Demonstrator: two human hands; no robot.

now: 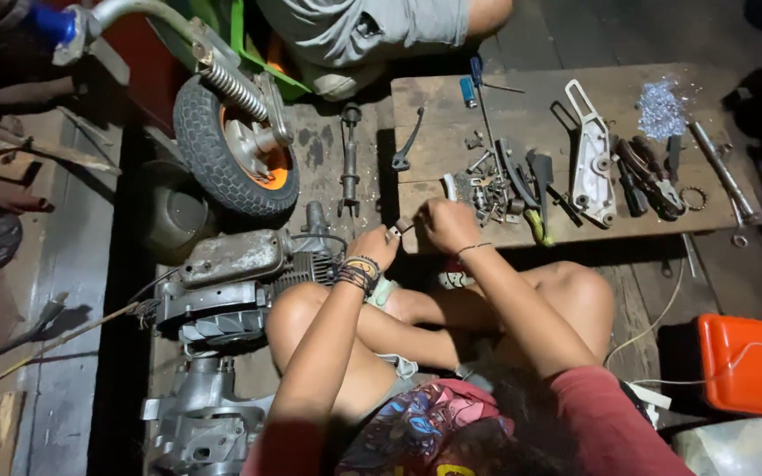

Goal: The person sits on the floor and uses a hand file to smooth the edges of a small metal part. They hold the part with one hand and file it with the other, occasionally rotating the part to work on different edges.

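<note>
Seated cross-legged on a dim plank floor (pixel 81 264), a person works at a low wooden board (pixel 451 97) strewn with bolts (pixel 487 189), pliers (pixel 650 181) and a silver bracket (pixel 591 159). Both hands meet at the board's near edge: the left hand (pixel 374 247) and right hand (pixel 448 224) pinch a small metal part (pixel 401 226) between fingertips. Its shape and long axis are too small to make out. An engine (pixel 231 282) and a wheel (pixel 227 145) lie left; an orange case (pixel 751 363) is cut off at right
</note>
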